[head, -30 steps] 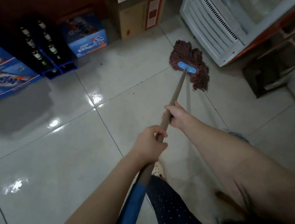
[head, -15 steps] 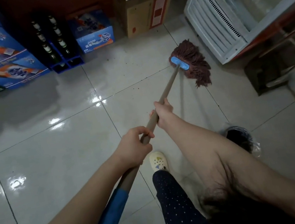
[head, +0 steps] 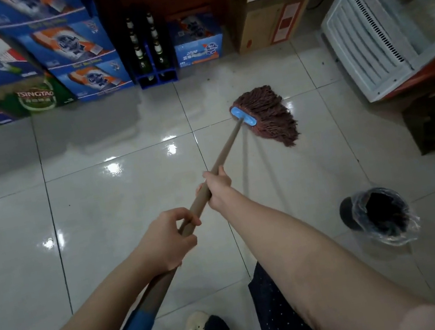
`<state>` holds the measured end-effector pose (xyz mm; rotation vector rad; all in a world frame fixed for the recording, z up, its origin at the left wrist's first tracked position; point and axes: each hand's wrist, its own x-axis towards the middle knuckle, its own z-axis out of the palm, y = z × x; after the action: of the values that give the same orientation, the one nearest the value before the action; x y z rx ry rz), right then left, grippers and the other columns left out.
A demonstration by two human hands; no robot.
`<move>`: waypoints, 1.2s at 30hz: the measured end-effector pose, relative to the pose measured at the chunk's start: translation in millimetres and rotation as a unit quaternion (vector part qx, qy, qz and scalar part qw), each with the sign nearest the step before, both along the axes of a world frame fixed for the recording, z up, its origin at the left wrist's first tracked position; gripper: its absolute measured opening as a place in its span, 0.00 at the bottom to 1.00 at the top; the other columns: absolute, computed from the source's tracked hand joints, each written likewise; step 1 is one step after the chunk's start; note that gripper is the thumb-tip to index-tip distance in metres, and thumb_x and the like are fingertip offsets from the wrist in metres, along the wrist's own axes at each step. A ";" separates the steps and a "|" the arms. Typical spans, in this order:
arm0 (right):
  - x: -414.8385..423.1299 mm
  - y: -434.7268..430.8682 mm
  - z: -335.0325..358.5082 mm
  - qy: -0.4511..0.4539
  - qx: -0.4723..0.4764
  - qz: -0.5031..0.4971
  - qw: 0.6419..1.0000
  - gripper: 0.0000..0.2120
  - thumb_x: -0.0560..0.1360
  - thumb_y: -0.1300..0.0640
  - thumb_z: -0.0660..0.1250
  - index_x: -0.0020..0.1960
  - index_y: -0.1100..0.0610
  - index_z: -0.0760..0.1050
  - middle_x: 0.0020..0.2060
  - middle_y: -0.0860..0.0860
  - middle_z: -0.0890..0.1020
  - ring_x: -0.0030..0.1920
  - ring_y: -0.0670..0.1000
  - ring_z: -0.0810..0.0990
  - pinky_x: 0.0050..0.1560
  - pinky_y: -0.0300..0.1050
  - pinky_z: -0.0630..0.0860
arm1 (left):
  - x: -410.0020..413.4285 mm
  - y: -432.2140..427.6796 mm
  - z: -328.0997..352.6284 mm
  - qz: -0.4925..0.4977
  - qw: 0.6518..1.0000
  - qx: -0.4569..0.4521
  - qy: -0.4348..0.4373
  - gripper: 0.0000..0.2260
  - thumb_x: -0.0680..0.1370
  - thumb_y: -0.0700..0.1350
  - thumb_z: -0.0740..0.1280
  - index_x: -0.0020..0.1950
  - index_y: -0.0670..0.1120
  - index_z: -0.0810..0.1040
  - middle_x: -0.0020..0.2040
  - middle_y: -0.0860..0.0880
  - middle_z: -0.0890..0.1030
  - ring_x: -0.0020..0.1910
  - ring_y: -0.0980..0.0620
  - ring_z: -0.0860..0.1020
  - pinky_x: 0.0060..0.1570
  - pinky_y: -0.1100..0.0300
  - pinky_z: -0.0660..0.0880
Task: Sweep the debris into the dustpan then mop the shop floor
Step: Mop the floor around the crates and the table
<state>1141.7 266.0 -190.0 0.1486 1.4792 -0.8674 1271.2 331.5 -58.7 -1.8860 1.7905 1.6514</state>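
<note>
Head view: left hand (head: 166,242), right hand (head: 216,187) both grip round wooden mop handle (head: 226,153); stringy maroon mop head (head: 270,114) on glossy wet tile floor (head: 102,208), open floor toward 9 o'clock.

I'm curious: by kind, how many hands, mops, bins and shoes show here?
Bare hands: 2 (left hand, right hand)
Brown string mop with blue clamp: 1
Black bin lined with clear plastic: 1
White perforated clog: 1
Total: 5

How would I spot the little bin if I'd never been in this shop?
Start at the white cooler on the right, then come down the tiled floor. The bin stands alone there: the only round dark thing, lined with crinkly clear plastic.
</note>
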 end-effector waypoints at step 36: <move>-242.0 -177.6 -54.8 0.108 0.021 0.012 0.994 0.26 0.79 0.67 0.54 0.74 0.48 0.62 0.37 0.53 0.68 0.29 0.51 0.64 0.27 0.42 0.69 | -229.8 -157.4 -81.5 0.089 0.987 0.032 0.127 0.07 0.74 0.36 0.64 0.49 0.47 0.75 0.37 0.48 0.72 0.20 0.52 0.70 0.21 0.64 0.70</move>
<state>899.7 88.4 -244.8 0.0706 1.6981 -0.8540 1041.4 174.1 -140.2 -1.9326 1.6658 2.0685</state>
